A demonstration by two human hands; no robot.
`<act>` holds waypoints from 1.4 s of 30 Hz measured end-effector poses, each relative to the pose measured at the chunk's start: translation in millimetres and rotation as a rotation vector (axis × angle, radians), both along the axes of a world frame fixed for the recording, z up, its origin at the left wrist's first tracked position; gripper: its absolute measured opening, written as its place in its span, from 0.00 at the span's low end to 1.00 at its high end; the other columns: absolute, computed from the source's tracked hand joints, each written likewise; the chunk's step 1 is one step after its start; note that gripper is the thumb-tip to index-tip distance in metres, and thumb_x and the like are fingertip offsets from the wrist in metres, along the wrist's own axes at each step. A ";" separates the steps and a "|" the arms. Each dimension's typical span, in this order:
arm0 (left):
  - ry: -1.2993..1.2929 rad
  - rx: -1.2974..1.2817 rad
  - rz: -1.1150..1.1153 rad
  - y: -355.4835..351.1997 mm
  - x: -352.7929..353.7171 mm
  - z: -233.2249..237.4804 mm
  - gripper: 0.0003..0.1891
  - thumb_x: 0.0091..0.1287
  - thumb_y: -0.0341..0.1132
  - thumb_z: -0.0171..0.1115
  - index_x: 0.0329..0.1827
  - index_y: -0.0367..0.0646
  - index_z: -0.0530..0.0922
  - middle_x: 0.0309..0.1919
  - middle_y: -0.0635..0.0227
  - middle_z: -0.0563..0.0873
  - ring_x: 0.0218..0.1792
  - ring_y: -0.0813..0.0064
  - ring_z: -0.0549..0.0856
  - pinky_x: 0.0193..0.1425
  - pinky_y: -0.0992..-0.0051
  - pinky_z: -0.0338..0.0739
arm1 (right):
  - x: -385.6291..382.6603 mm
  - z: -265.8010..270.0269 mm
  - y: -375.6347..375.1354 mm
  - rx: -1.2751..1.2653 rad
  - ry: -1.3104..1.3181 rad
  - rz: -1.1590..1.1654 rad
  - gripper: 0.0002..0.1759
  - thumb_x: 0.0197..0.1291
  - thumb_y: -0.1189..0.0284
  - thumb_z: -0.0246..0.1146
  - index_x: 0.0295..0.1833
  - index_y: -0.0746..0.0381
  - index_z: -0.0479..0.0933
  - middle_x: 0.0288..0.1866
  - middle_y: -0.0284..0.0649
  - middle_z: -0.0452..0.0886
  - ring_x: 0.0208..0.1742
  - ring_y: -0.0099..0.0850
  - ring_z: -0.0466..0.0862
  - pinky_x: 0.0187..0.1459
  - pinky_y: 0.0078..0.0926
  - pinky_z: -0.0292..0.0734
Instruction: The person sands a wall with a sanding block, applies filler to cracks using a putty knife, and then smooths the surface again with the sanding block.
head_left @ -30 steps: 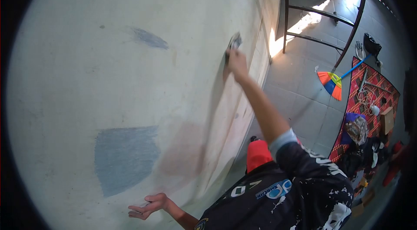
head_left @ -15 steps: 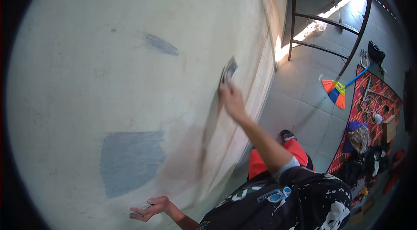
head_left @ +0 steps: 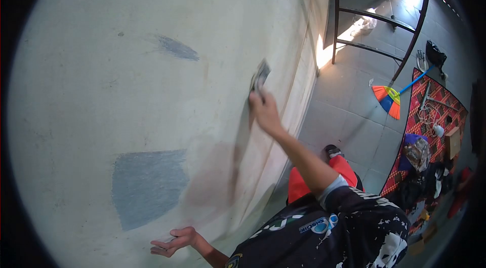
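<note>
Pale cream wall (head_left: 76, 106) with blue-grey, roughly four-sided patch (head_left: 148, 187).
Bare left hand (head_left: 181, 240): below patch, thumb apart from fingers; whether it grips anything, cannot tell. Bare right hand (head_left: 266, 112): fingers closed round flat grey hand tool (head_left: 261, 74), at wall, above and right of patch.

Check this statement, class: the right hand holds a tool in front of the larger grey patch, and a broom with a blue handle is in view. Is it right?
Not quite: the head view shows the right hand holding the tool in front of a pale part of the wall, away from the larger grey patch. The broom with a blue handle is in view.
</note>
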State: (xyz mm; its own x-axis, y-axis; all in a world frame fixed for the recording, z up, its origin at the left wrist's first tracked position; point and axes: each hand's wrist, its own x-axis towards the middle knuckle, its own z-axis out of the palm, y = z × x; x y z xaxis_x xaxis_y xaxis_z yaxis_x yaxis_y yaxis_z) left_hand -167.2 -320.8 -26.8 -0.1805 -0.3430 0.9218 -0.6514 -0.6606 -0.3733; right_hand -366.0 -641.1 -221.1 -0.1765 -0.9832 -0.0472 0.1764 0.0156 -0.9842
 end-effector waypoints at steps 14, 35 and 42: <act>0.006 -0.009 0.020 2.9 4.3 -2.0 0.34 0.76 0.50 0.45 0.74 0.28 0.61 0.68 0.43 0.57 0.74 0.41 0.53 0.76 0.43 0.53 | -23.0 0.0 -51.7 -0.019 -0.098 0.107 0.23 0.68 0.66 0.58 0.59 0.74 0.74 0.37 0.56 0.81 0.45 0.41 0.81 0.53 0.36 0.74; -0.024 -0.004 -0.011 0.0 1.9 0.6 0.33 0.76 0.49 0.45 0.73 0.28 0.62 0.68 0.42 0.57 0.74 0.40 0.54 0.75 0.43 0.56 | -3.2 42.3 7.6 -0.155 -0.061 -0.018 0.29 0.67 0.64 0.59 0.67 0.73 0.71 0.39 0.59 0.78 0.44 0.46 0.78 0.50 0.41 0.73; -0.030 -0.021 0.000 -2.1 3.2 0.6 0.33 0.76 0.50 0.45 0.73 0.28 0.63 0.68 0.42 0.58 0.74 0.42 0.55 0.75 0.44 0.55 | -57.5 20.4 -135.4 0.056 -0.077 -0.043 0.21 0.68 0.62 0.58 0.48 0.73 0.78 0.28 0.46 0.81 0.30 0.32 0.78 0.38 0.35 0.75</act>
State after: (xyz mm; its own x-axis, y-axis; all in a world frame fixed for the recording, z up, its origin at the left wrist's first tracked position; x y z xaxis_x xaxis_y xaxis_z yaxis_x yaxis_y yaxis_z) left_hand -164.0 -322.9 -26.2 -0.2083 -0.3239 0.9229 -0.6402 -0.6682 -0.3790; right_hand -423.5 -776.5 -200.7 -0.2125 -0.9702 -0.1166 0.2532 0.0606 -0.9655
